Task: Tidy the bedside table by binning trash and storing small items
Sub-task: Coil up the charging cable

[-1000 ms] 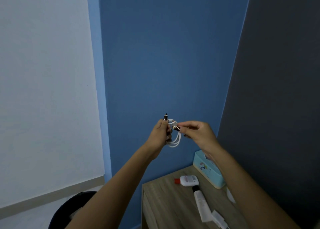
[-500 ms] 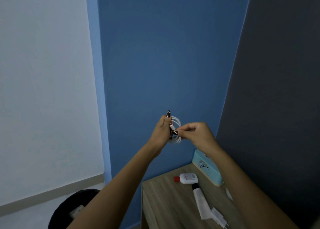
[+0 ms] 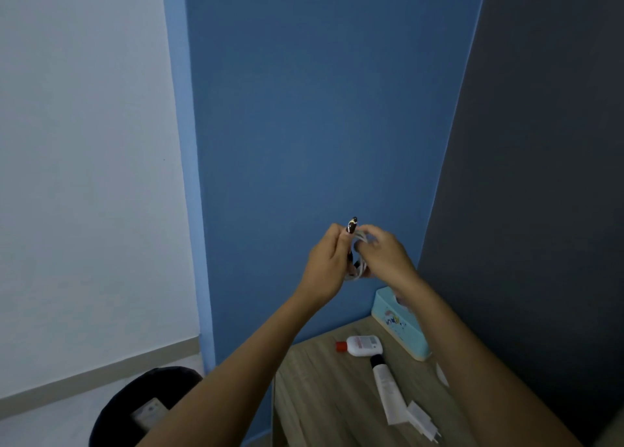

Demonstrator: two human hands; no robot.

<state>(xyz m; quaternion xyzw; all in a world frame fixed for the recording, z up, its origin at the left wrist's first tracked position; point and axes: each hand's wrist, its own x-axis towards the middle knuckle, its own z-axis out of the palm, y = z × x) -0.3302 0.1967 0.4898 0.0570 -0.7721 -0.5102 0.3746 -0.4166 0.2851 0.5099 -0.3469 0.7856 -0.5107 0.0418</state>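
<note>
Both hands are raised in front of the blue wall, above the wooden bedside table (image 3: 320, 389). A coiled white cable (image 3: 358, 267) is pinched between them. My left hand (image 3: 329, 264) grips the coil from the left with the thumb up. From the right, my right hand (image 3: 381, 254) closes over the coil and hides most of it. On the table lie a small white bottle with a red cap (image 3: 363, 345), a white tube with a black cap (image 3: 386, 389) and a white charger plug (image 3: 422, 421).
A light blue tissue box (image 3: 398, 325) stands at the table's back right corner against the dark wall. A black bin (image 3: 135, 406) with something pale inside sits on the floor left of the table. A small white scrap (image 3: 442, 375) lies by my right forearm.
The coil has been gathered tighter between my hands. My right hand has moved left over it and now covers most of the loops. Both hands stay at about the same height.
</note>
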